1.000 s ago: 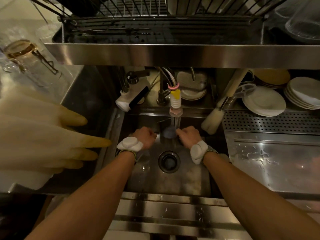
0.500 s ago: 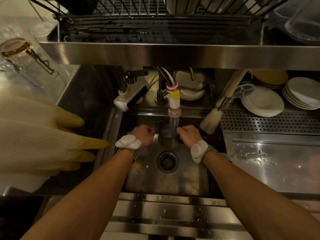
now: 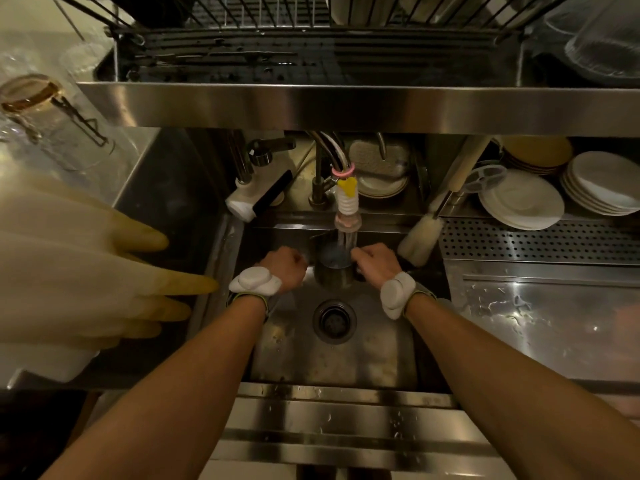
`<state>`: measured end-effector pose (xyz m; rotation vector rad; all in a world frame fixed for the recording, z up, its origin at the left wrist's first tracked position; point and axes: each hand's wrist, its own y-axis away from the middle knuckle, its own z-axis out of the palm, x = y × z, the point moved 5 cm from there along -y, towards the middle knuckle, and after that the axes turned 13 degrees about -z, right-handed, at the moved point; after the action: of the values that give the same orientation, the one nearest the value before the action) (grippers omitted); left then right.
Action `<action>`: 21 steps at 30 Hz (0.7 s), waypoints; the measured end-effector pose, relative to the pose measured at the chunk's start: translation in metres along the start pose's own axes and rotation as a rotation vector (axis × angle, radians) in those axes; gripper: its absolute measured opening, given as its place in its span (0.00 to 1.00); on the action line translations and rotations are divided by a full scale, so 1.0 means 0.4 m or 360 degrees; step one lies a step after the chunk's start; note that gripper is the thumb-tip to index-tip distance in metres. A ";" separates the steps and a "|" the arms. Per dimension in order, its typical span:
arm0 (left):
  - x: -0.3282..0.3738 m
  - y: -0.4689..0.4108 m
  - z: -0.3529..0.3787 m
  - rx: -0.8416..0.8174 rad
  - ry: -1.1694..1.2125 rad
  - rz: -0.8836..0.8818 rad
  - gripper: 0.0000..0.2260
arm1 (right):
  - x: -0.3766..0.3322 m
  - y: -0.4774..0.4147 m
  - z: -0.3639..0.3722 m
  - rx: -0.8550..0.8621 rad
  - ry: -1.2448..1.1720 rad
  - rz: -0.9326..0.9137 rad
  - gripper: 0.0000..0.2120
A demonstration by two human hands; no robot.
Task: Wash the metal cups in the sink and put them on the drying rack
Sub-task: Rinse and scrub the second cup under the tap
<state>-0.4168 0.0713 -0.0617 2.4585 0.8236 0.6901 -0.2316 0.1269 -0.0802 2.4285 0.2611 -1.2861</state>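
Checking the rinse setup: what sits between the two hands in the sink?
Head view: a metal cup stands between the left hand and the right hand, under the stream from the faucet nozzle.

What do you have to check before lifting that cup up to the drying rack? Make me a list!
1. The metal cup sits under the faucet nozzle with water pouring in: ok.
2. The right hand grips the cup at its right side: ok.
3. The left hand holds the cup too: cannot tell. Its curled fingers lie right beside the cup.
4. Water turned off: not ok, it is running.
5. Cup clean inside: cannot tell, too dark.
6. Free spot on the drying rack: cannot tell, only part of it shows.
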 end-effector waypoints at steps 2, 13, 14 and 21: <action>0.005 -0.005 -0.007 0.0005 0.0026 -0.0019 0.15 | -0.004 0.000 -0.009 -0.0012 -0.0022 0.0016 0.16; 0.022 0.012 -0.001 -0.0003 -0.0014 0.0030 0.14 | 0.018 -0.002 -0.026 0.0063 0.0013 0.0027 0.18; 0.027 0.013 0.002 -0.0008 -0.0016 0.0035 0.14 | 0.018 -0.001 -0.022 0.0053 0.0006 0.0023 0.17; 0.021 0.011 0.005 0.0003 -0.0016 0.0029 0.14 | 0.022 0.005 -0.010 0.0062 -0.0047 0.0039 0.17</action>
<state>-0.4078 0.0730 -0.0583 2.4716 0.7995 0.6833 -0.2229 0.1266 -0.0848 2.4353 0.1994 -1.3270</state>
